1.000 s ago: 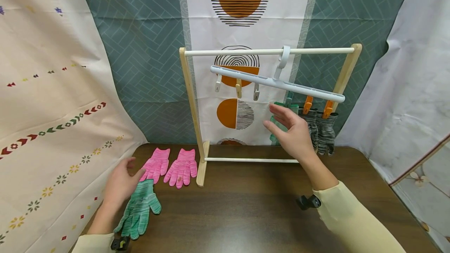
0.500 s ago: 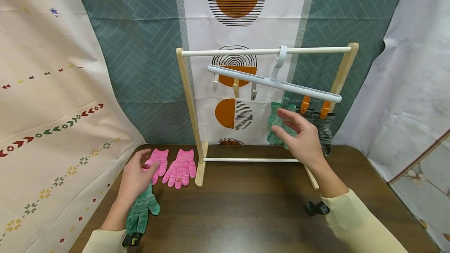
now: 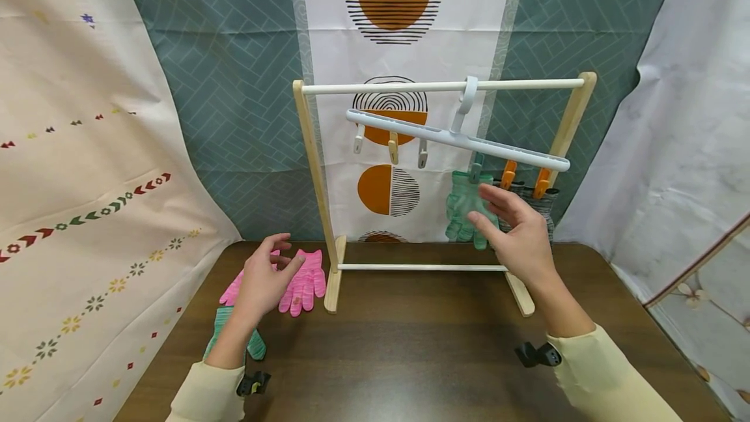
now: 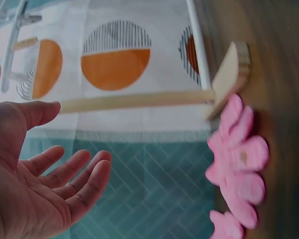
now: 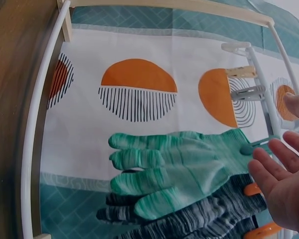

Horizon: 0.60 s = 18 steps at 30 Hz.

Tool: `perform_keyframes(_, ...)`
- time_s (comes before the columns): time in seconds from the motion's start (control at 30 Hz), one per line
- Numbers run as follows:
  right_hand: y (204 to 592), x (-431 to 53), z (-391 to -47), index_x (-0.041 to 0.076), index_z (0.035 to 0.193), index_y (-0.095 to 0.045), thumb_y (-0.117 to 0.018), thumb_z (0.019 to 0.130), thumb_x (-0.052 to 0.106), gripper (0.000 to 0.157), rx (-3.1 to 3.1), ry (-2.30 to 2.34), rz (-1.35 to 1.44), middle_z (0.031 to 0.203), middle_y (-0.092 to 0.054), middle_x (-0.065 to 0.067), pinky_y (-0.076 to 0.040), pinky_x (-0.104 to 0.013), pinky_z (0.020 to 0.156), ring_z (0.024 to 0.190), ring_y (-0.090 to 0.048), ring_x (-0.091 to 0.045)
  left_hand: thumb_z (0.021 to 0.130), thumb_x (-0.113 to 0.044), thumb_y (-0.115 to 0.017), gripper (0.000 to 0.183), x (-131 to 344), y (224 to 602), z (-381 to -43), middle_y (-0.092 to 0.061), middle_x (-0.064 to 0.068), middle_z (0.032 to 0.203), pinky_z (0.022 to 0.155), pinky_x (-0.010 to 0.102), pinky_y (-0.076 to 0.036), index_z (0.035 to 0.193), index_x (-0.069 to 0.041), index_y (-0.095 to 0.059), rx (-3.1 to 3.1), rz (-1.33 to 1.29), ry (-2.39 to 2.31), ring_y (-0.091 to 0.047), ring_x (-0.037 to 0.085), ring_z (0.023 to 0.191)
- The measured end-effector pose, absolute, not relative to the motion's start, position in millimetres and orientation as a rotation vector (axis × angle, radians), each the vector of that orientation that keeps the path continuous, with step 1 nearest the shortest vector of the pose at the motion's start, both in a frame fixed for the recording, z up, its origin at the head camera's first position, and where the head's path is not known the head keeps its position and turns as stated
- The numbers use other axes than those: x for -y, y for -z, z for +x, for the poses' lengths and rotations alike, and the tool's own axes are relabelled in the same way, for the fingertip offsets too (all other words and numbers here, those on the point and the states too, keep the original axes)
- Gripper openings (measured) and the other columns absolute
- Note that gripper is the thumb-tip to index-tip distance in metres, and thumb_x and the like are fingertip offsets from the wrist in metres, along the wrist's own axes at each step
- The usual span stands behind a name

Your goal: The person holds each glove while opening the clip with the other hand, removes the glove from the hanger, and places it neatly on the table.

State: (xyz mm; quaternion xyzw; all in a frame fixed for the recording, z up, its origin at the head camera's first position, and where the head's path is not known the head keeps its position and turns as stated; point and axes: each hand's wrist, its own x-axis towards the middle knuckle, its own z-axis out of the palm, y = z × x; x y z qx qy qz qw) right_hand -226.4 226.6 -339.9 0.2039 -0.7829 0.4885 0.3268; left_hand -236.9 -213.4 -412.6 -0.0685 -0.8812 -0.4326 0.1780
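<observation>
My left hand (image 3: pixel 263 282) hovers with relaxed fingers over two pink gloves (image 3: pixel 305 285), holding nothing. It partly covers the left pink glove, and the forearm hides much of a green glove (image 3: pixel 256 347) lying on the table. In the left wrist view, thumb and fingers are spread apart. My right hand (image 3: pixel 518 233), also holding nothing, is raised in front of the hanging gloves. A striped green glove (image 5: pixel 189 169) hangs from a teal clip (image 5: pixel 254 147). Beside it, dark grey gloves (image 5: pixel 199 219) hang from orange clips (image 5: pixel 261 230), partly behind my right hand in the head view.
A wooden rack with a white top rail (image 3: pixel 387 88) stands at the table's back. From it hangs a pale hanger (image 3: pixel 410 127), tilted down to the right. Its left side bears white (image 3: pixel 359 140), beige (image 3: pixel 393 148) and grey (image 3: pixel 422 154) clips holding nothing.
My left hand has moved right and up, from beside the green glove on the table to over the pink gloves. My right hand has drawn right and down, uncovering the hanging green glove.
</observation>
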Motion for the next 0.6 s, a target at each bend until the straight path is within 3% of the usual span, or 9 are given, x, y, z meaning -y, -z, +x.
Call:
perform_keyframes(0.27,338,-235,-223,0.009,0.145,-0.065,-0.082,0.093,0.004,0.054,2.061,-1.261,0.486,0.142,-0.066,-0.011,-0.047,-0.022,0.107,0.131,-0.063,-0.026,0.099,-0.025,-0.079,0.058,182,403,-247,-0.066,0.017,0.133,0.087,0.051,-0.059,0.148,-0.008,-0.054,2.468,-0.263,1.298,-0.069,0.036,0.112)
perform_keyframes(0.5,335,-239,-221,0.009,0.145,-0.065,-0.082,0.093,0.004,0.054,2.051,-1.245,0.481,0.141,-0.067,-0.011,-0.047,-0.020,0.106,0.130,-0.064,-0.028,0.099,-0.027,-0.079,0.060,156,395,-256,-0.065,0.017,0.134,0.078,0.042,-0.060,0.150,-0.009,-0.053,2.422,-0.367,1.411,-0.071,0.032,0.107)
perform_keyframes(0.6,333,-240,-221,0.009,0.145,-0.065,-0.082,0.094,0.004,0.054,2.046,-1.244,0.478,0.141,-0.067,-0.012,-0.047,-0.020,0.106,0.130,-0.064,-0.028,0.098,-0.023,-0.080,0.058,144,391,-260,-0.066,0.012,0.133,0.082,0.041,-0.057,0.149,-0.010,-0.055,2.395,-0.407,1.438,-0.072,0.029,0.107)
